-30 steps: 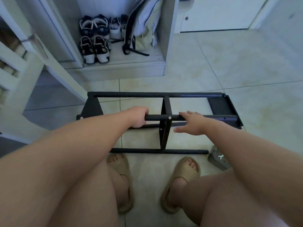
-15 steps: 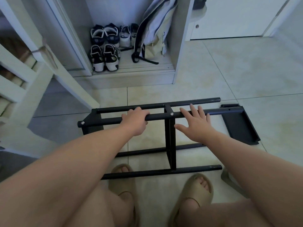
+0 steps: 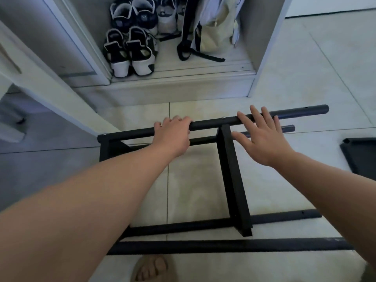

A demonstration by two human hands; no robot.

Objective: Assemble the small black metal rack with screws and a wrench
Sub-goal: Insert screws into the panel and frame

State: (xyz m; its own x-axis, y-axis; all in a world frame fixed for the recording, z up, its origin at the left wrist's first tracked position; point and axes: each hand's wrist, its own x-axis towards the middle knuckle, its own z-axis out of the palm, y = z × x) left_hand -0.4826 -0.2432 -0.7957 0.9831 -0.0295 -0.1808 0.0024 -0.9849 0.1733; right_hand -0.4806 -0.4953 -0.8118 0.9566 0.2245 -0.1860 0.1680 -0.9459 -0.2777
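Steadying the half-built rack [image 3: 234, 180]
Left hand [image 3: 173, 135] clenches the top bar [image 3: 205, 123], right hand [image 3: 262, 139] lies flat on it; brace it level before adding the side panel [image 3: 358, 155].

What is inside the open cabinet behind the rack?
Two rows of dark-and-white sneakers, light shoes beside them, and a pale bag with black straps at right. Anything behind the bag is covered; the upper part of the cabinet is out of frame.

left hand [image 3: 173, 135] gripping black rack [image 3: 234, 176] top bar, right hand [image 3: 262, 137] flat on it
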